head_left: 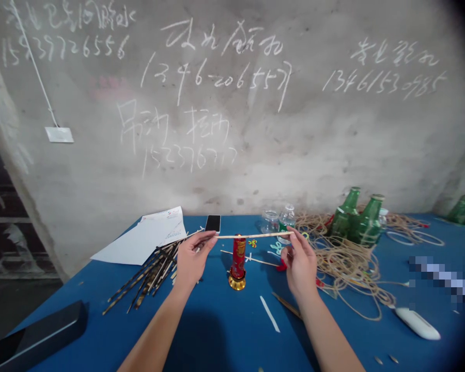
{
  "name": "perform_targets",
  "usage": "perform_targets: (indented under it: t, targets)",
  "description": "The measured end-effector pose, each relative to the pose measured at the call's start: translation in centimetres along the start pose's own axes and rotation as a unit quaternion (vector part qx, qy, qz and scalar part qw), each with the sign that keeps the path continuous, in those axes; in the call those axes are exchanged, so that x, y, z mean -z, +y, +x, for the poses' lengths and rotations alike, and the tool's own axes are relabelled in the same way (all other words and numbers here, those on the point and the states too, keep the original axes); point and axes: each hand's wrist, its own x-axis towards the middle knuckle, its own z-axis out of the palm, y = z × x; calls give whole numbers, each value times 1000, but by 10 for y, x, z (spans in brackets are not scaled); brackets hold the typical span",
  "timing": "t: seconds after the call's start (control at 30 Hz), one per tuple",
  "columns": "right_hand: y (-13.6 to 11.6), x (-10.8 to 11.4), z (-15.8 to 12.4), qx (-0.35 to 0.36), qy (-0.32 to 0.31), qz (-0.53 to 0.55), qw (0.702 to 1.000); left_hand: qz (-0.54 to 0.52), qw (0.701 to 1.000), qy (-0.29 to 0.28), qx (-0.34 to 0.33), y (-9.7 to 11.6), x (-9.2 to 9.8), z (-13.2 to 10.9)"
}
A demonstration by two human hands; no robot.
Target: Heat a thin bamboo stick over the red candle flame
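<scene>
A thin pale wooden stick (pixel 267 235) stretches almost level between my two hands. My left hand (pixel 190 260) pinches its left end between thumb and fingers. At the other end, my right hand (pixel 302 264) pinches it with the fingertips. Directly beneath the stick's middle stands a red candle (pixel 238 258) with gold markings, upright in a gold holder (pixel 237 281). Whether it is lit, I cannot tell. Beside my left hand lies a bundle of dark, scorched-looking sticks (pixel 151 281). A white strip (pixel 270 314) and a brown stick (pixel 287 305) lie near my right forearm.
White papers (pixel 135 243) and a phone (pixel 213 223) lie at the back of the blue table (pixel 112 341). On the right are tangled cord (pixel 344 263), green bottles (pixel 370 219) and a white utility-knife-like object (pixel 417 323). A dark case (pixel 42 336) sits front left. Behind rises a chalk-marked wall (pixel 256 155).
</scene>
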Motion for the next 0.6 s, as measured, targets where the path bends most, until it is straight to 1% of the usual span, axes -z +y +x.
perform_targets:
  t: [0.1, 0.2, 0.33, 0.43, 0.6]
  targets:
    - [0, 1, 2, 10, 13, 4, 1000, -8, 1000, -22, -5, 1, -2, -2]
    - [-1, 2, 4, 15, 27, 10, 999, -5, 1000, -28, -5, 5, -6, -3]
    - [-3, 4, 7, 23, 43, 21, 999, -5, 1000, -10, -3, 9, -16, -5]
    - [-5, 5, 8, 29, 55, 30, 998, -12, 1000, -3, 2, 8, -23, -6]
    - [-7, 5, 8, 29, 53, 30, 998, -23, 999, 11, 21, 6, -27, -8]
